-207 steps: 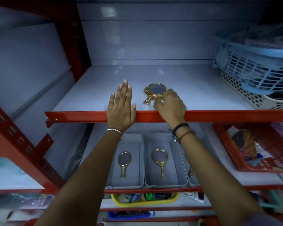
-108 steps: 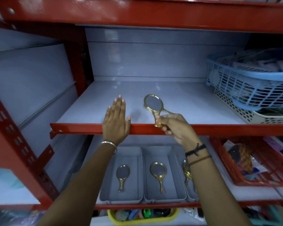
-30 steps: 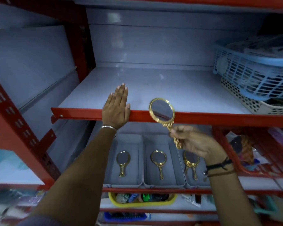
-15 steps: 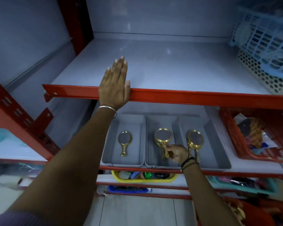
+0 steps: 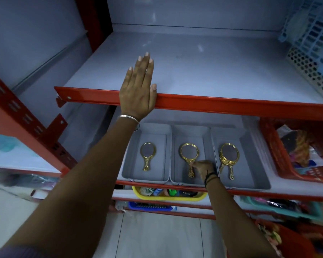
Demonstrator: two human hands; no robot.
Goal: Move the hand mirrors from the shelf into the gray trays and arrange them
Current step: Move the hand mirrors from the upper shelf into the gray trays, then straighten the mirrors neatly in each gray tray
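Observation:
Three gray trays sit side by side on the lower shelf: left tray (image 5: 131, 164), middle tray (image 5: 203, 144), right tray (image 5: 250, 164). A small gold hand mirror (image 5: 147, 155) lies in the left tray. In the middle tray lies a stacked gold mirror (image 5: 188, 153); my right hand (image 5: 203, 167) pinches its handle. Two overlapping gold mirrors (image 5: 228, 157) lie in the right tray. My left hand (image 5: 138, 88) rests flat, fingers together, on the red front edge of the upper shelf (image 5: 231, 105), whose gray surface holds no mirrors.
Blue and beige perforated baskets (image 5: 313, 53) stand at the upper shelf's right. A red basket (image 5: 276, 155) of items sits right of the trays. Below are a yellow bin (image 5: 168, 196), a blue bin (image 5: 149, 207) and a teal basket (image 5: 287, 207). A red upright (image 5: 26, 127) runs at left.
My right hand carried the gold mirror down from the upper shelf into the middle tray and laid it over the mirror there. My view tilted downward; my left hand stayed put.

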